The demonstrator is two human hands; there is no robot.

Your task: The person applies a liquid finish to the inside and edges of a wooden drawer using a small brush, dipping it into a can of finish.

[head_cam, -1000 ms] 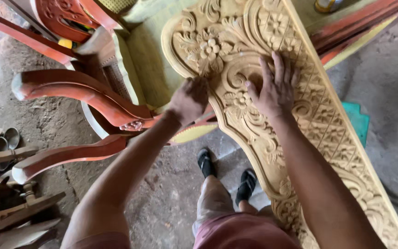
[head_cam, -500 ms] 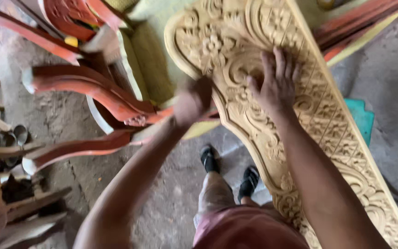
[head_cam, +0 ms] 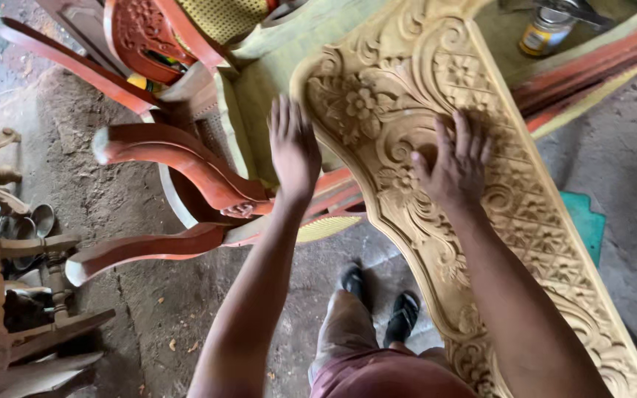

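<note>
A long pale wooden panel (head_cam: 525,221) carved with flowers and scrolls lies slanted across a yellow-green bench. My right hand (head_cam: 457,161) rests flat on its carved middle, fingers spread, holding nothing. My left hand (head_cam: 293,147) is open with fingers straight, hovering at the panel's left edge just beside the carved flower (head_cam: 359,103). Both forearms reach in from below. My feet in dark sandals (head_cam: 377,302) stand on the dirt floor under the panel.
Reddish-brown curved chair parts (head_cam: 178,166) are stacked left of the bench. A small tin can (head_cam: 543,33) stands at the top right. Turned wooden legs and pieces (head_cam: 1,280) sit at the far left. A teal sheet (head_cam: 584,221) lies right of the panel.
My left hand has opened from a loose fist on the panel's edge and moved up and to the left. The right hand has stayed flat on the carving.
</note>
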